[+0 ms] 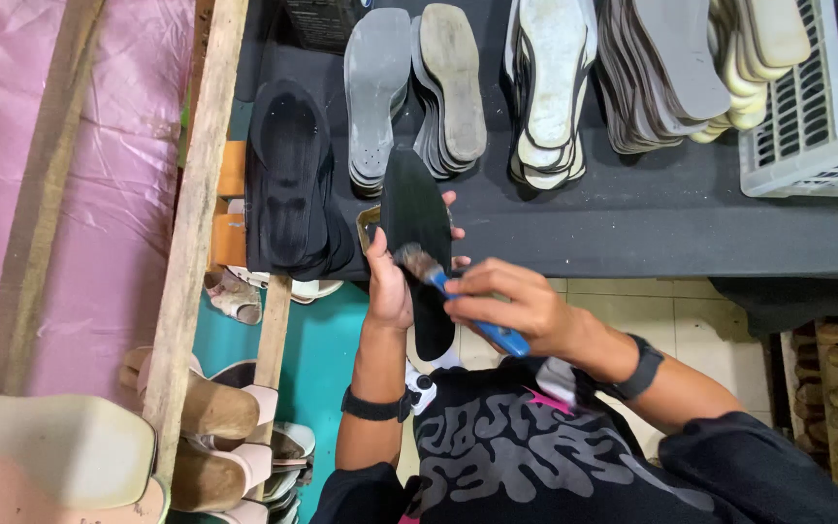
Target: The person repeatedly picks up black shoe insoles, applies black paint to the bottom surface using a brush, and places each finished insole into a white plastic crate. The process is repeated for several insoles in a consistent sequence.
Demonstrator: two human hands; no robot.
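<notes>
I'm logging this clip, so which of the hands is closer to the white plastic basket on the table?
The right hand. It holds a blue brush nearer the basket at the table's far right; the left hand, gripping the black insole, is farther away.

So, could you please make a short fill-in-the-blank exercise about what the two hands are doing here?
1. The left hand holds a black ____ upright over the table edge.
2. The right hand holds a brush with a ____ handle.
3. The brush bristles touch the ____ insole in the left hand.
4. The white plastic basket stands on the ____ table.

Missing words: insole; blue; black; black
</notes>
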